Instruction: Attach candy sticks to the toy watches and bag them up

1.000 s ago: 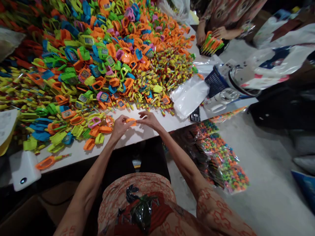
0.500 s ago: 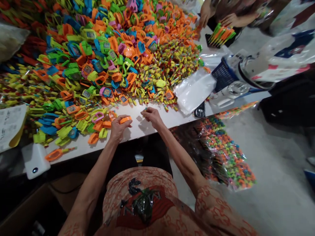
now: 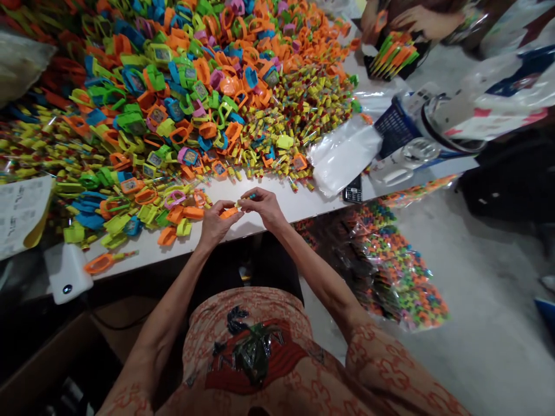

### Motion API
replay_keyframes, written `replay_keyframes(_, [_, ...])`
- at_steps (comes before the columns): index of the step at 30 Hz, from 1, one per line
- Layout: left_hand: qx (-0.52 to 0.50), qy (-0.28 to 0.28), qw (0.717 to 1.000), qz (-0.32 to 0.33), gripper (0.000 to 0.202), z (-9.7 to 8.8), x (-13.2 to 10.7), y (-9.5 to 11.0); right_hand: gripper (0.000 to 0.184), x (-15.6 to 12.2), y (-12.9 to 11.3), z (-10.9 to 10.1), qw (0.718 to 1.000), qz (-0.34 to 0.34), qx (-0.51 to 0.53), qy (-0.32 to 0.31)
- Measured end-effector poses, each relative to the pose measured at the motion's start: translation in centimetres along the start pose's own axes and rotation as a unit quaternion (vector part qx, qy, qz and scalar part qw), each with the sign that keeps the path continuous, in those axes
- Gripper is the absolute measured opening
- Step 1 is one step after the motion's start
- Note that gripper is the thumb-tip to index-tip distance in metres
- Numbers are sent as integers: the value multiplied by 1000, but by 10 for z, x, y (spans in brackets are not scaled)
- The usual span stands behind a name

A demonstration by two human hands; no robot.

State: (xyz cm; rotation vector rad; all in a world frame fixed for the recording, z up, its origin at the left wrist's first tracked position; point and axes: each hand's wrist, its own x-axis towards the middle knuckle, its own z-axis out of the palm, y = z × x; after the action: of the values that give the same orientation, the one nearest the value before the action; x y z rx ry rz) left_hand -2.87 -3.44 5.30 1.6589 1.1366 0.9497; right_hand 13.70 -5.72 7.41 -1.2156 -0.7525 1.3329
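Note:
My left hand (image 3: 212,227) is closed around an orange toy watch (image 3: 229,213) at the table's front edge. Fingertips of my right hand (image 3: 266,209) pinch a small yellow stick-like piece (image 3: 238,204), its end at the watch; whether it is inside cannot be made out. Left of my hands lie more toy watches (image 3: 176,215) in orange, green, blue and pink. Beyond them spreads a large heap of toy watches (image 3: 191,75), with a pile of small yellow wrapped pieces (image 3: 303,104) on its right side.
Clear plastic bags (image 3: 344,156) and a black keypad phone (image 3: 352,190) lie to the right, before a blue basket (image 3: 395,124). A white device (image 3: 68,274) sits at the left edge. Filled bags (image 3: 399,266) rest below. A co-worker's hand (image 3: 418,22) is at the upper right.
My right hand has moved left, bringing the small yellow piece to the orange toy watch. My left hand has shifted slightly right, so both hands now meet.

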Motion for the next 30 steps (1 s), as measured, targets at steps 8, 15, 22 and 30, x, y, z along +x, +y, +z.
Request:
replay_keyframes(8, [16,-20,1000,16,29,1,-1,3,49,-3,-3,-2,997,-45,-60,-6])
replay_keyframes(15, [54,-30,997,51,21,-1,-1,1,45,-7,3,-3,990,-75,-119,18])
replay_keyframes(22, [47,-51,996,53,21,-3,1,-1,45,-8,7,-5,996,-49,-71,6])
replay_keyframes(30, [47,-26,995,79,20,-3,-1,-3,44,-7,4,-2,993,-71,-93,3])
